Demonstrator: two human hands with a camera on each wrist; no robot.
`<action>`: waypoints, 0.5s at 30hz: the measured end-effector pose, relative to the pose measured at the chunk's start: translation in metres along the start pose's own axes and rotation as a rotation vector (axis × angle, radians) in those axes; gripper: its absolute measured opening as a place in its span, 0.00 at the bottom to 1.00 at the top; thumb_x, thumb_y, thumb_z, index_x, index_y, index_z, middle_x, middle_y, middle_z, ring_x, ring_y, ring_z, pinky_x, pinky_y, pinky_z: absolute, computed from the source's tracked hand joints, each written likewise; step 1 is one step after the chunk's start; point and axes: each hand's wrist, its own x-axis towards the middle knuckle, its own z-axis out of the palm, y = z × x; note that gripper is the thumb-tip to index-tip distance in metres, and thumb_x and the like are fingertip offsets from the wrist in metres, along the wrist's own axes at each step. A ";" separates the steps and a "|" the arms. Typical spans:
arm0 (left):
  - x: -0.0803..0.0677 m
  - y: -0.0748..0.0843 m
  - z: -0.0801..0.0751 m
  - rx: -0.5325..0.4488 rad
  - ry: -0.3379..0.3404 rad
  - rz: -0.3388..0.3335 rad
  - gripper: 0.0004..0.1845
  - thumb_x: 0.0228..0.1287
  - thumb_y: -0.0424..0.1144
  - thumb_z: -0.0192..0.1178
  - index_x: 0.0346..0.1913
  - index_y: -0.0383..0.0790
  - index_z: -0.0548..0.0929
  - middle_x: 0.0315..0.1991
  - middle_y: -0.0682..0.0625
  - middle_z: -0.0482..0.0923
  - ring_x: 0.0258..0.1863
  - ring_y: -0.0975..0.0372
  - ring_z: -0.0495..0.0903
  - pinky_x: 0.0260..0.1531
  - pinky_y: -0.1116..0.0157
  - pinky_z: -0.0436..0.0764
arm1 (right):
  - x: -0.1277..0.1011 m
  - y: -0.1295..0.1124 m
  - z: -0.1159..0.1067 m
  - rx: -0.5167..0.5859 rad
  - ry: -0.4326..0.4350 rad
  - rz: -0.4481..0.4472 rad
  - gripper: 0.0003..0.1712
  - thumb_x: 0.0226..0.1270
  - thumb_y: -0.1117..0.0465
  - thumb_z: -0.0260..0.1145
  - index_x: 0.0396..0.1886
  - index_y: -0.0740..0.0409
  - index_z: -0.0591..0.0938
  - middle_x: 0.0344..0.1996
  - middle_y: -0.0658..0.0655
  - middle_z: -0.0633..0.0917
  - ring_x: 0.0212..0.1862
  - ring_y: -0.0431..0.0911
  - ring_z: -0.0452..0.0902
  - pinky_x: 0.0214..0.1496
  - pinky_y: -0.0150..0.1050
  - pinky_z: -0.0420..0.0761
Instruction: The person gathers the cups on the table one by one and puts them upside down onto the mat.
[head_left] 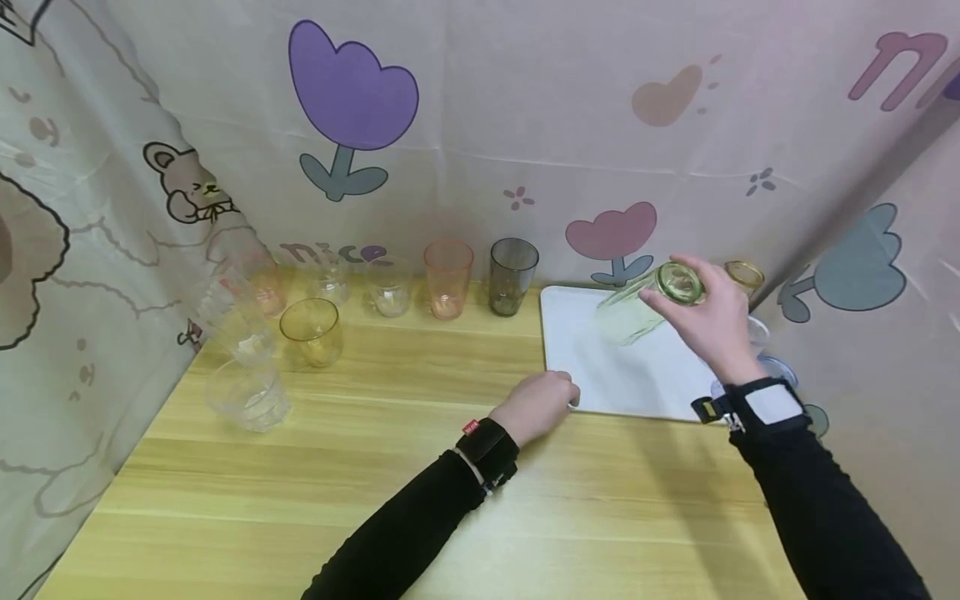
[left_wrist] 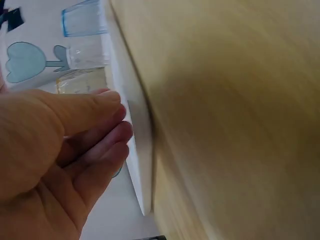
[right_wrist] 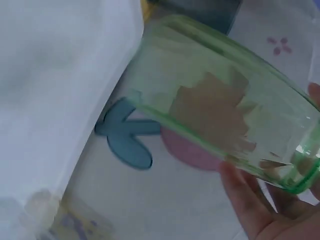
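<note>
Your right hand [head_left: 708, 321] grips one green glass [head_left: 648, 304] by its base, tipped on its side above the white tray [head_left: 600, 379]. Your left hand [head_left: 536, 406] rests on the tray's near edge, fingers loosely bent, holding nothing. Eight glasses stand left of the tray. Only the left wrist view shows the blue cup [left_wrist: 82, 20].

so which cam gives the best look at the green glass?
Head view: the whole green glass shows, tilted above the white tray, gripped at its base by the right hand. Right wrist view shows only a blurry close-up of its side. I can't pick it out in the left wrist view.
</note>
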 end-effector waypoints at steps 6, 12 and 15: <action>0.003 -0.002 0.006 0.031 -0.010 -0.015 0.14 0.67 0.26 0.63 0.44 0.48 0.92 0.44 0.55 0.88 0.44 0.65 0.85 0.42 0.72 0.83 | 0.033 0.013 -0.005 -0.120 -0.157 0.052 0.45 0.67 0.40 0.72 0.75 0.61 0.71 0.69 0.73 0.74 0.70 0.71 0.67 0.68 0.70 0.66; 0.008 0.001 0.008 0.119 0.009 -0.011 0.13 0.64 0.24 0.64 0.36 0.49 0.90 0.37 0.58 0.87 0.37 0.66 0.84 0.32 0.72 0.82 | 0.061 0.031 0.001 -0.165 -0.237 0.095 0.46 0.68 0.40 0.71 0.75 0.63 0.70 0.68 0.75 0.74 0.68 0.72 0.67 0.65 0.70 0.69; 0.011 0.003 0.010 0.139 0.006 -0.016 0.13 0.63 0.25 0.64 0.34 0.49 0.89 0.36 0.58 0.86 0.35 0.67 0.83 0.31 0.72 0.82 | 0.072 0.043 0.002 -0.183 -0.271 0.119 0.47 0.69 0.39 0.70 0.75 0.64 0.68 0.67 0.77 0.73 0.68 0.74 0.66 0.64 0.71 0.68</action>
